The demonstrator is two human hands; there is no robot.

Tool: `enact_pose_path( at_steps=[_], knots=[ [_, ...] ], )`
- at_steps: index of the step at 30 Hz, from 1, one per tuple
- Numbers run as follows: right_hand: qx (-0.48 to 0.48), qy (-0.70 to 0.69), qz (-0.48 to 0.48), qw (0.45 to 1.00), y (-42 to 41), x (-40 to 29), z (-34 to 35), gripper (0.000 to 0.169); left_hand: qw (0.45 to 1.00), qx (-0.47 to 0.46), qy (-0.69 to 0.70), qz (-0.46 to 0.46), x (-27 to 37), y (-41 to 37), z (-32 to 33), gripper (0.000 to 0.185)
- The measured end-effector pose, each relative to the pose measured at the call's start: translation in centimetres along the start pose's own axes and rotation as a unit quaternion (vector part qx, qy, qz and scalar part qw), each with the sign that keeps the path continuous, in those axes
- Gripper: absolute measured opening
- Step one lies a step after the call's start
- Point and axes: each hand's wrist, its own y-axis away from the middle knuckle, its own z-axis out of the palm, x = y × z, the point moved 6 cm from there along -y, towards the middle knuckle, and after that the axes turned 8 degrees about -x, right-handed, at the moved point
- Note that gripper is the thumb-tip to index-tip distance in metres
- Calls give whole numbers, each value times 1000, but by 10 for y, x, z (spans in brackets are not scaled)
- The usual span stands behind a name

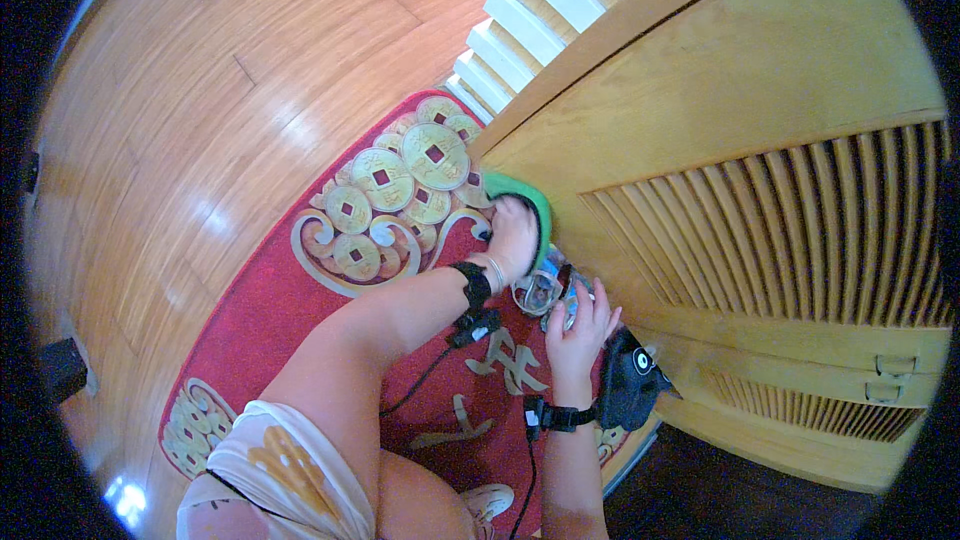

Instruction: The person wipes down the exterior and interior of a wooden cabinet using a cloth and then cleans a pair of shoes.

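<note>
My left hand [513, 238] is at a green curved item [537, 202] with a dark inner edge, which leans by the wooden cabinet. The fingers of this hand are blurred and partly hidden, so its grip is unclear. My right hand [577, 337] has its thumb and fingers spread over one of a pair of patterned shoes [541, 291] with blue parts and a clear look. Whether it grips the shoe cannot be made out. Beside the right wrist sits a black item [628, 382] with a round white eye, perhaps a bag or slipper.
A red doormat [300, 330] printed with gold coins and characters lies on the wood floor [195, 127]. The slatted wooden cabinet [675, 135] stands along the right, with white stair steps [502, 37] behind it. My own shoe [489, 502] is on the mat. Cables hang from both wrist straps.
</note>
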Motion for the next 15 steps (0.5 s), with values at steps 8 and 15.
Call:
enact_pose_path(
  at_steps=[8, 15],
  knots=[
    [10, -9, 15, 1000, 12, 21, -8, 41, 996, 36, 55, -53, 13, -6, 35, 40],
    [14, -9, 12, 1000, 34, 35, -6, 37, 777, 376, 489, -126, -58, -20, -54, 52]
  ],
)
